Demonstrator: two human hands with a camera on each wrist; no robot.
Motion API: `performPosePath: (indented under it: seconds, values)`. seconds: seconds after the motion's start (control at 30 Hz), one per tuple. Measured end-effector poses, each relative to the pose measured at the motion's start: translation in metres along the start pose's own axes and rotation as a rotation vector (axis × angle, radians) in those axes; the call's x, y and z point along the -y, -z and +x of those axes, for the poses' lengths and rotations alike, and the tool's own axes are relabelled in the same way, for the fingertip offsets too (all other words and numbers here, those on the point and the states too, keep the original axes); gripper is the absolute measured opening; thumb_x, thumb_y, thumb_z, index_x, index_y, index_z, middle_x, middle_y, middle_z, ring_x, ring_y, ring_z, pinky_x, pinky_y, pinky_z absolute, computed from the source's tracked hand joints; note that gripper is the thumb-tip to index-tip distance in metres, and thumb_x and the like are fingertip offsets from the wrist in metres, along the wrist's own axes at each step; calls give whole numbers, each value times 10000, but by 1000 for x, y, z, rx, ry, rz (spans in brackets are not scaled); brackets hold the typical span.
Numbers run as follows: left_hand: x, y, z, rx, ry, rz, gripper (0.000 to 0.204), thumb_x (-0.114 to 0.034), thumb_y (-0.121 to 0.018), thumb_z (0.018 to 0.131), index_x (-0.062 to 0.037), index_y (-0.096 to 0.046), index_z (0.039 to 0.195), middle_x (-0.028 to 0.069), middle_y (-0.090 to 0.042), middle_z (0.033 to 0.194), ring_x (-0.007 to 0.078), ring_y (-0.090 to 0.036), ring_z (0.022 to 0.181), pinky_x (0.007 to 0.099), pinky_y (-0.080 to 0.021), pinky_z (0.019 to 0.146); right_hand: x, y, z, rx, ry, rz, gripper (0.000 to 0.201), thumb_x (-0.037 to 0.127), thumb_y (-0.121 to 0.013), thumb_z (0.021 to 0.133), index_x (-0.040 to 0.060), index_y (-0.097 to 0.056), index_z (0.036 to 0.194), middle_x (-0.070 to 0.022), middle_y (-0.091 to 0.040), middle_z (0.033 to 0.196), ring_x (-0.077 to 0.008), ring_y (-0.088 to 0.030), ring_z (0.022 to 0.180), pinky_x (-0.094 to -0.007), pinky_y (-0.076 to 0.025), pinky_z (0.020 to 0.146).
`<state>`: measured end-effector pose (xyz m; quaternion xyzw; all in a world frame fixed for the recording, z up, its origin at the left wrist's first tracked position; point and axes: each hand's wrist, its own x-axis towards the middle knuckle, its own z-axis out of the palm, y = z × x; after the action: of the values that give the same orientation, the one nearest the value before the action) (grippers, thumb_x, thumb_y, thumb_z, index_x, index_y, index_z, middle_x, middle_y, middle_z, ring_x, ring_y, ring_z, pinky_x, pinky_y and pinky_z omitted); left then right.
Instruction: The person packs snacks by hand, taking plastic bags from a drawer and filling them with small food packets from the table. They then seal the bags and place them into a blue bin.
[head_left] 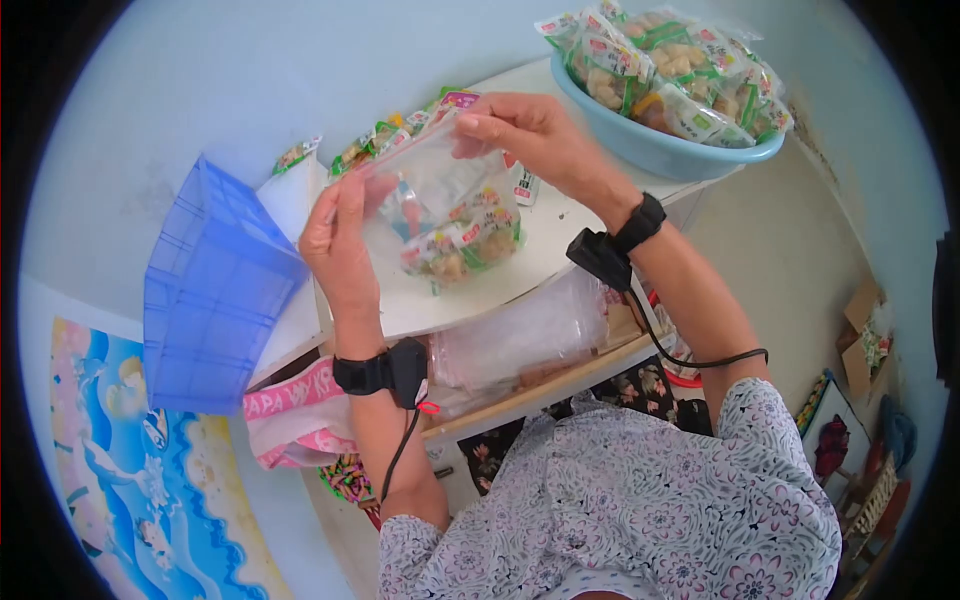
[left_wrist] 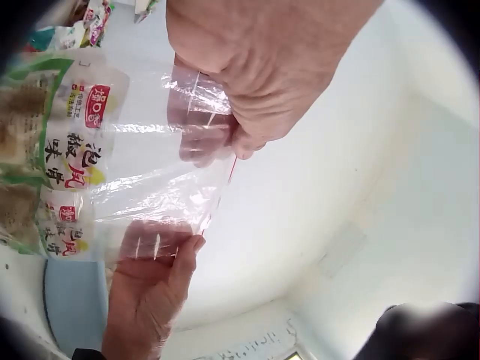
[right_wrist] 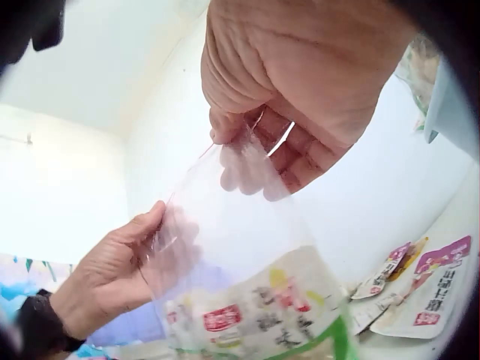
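A clear zip bag with a red line along its top edge hangs between my two hands over the white tabletop. My left hand pinches one end of that edge, thumb on one side and fingers behind the film. At the other end, the right hand grips the film between thumb and fingers, higher in the head view. Inside the lower part of the bag sit snack packets with green edges and red labels. Through the film, fingers of both hands show in the wrist views.
A light blue basin heaped with similar packets stands at the back right. On the left is a blue plastic basket. More packets lie along the wall. Below the tabletop, an open compartment holds clear plastic bags.
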<state>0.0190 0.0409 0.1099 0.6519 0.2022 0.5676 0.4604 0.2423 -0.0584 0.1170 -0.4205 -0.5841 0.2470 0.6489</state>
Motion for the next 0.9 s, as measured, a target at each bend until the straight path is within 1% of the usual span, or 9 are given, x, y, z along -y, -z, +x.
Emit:
performPosePath:
  seconds: [0.03,0.2,0.33,0.4,0.43,0.53,0.63,0.83,0.9]
  values:
    - [0,1,1,8,2,-19,240,-163,-641,1036,32,-725,1149,106,-764,1031,138,-699,938,290,-533,912,-3,2,1,4,-14,-23,314,362,-636,1040,79,-764,1089,-9,-770,926,-72,-701,910,-237,-493,663]
    - [-15,-2,-10,53,26,-24,266,-130,-659,1017,28,-703,1227,110,-752,1095,137,-696,986,298,-541,913,-6,0,-1,8,-6,-13,315,364,-631,1042,82,-762,1096,-7,-775,919,-73,-717,880,-216,-472,661]
    - [7,2,-29,188,156,41,292,-131,-678,1004,15,-696,1256,103,-750,1121,127,-683,997,293,-536,914,-5,2,0,-12,0,5,311,347,-633,1043,67,-756,1099,-15,-776,928,-78,-717,880,-221,-484,676]
    - [21,4,-43,181,274,95,281,-136,-684,1001,11,-709,1239,94,-756,1107,120,-676,986,283,-529,911,-4,3,-3,-33,-26,42,301,310,-642,1040,32,-746,1093,-32,-760,945,-98,-699,915,-263,-529,813]
    - [29,6,-46,183,243,91,265,-141,-684,1002,11,-720,1217,87,-759,1098,115,-673,980,278,-525,906,-4,3,-3,-40,-37,60,296,291,-647,1039,15,-742,1090,-41,-752,954,-108,-690,933,-284,-552,881]
    - [42,10,-51,157,181,60,228,-152,-679,1008,10,-750,1152,71,-767,1072,102,-665,968,264,-511,892,-19,7,-9,-14,-8,-14,329,321,-651,1036,21,-740,1137,-23,-767,954,-79,-664,913,-248,-514,784]
    - [38,0,-49,122,165,30,217,-161,-666,1018,12,-764,1105,70,-772,1060,97,-663,968,258,-502,886,-38,4,-24,164,-150,-39,299,304,-659,1030,25,-746,1090,-24,-749,987,-78,-642,931,-265,-512,846]
    - [29,-2,-53,137,173,86,234,-174,-646,1031,19,-758,1101,95,-775,1076,106,-673,998,256,-498,908,-31,9,-34,142,-184,-56,279,318,-680,1018,70,-807,1040,15,-755,926,-59,-606,857,-258,-504,799]
    - [33,0,-53,126,189,61,236,-175,-643,1033,20,-755,1105,102,-776,1071,111,-681,1002,258,-499,912,-35,7,-32,109,-187,-74,294,321,-676,1021,54,-799,1029,7,-749,897,-67,-630,851,-255,-513,795]
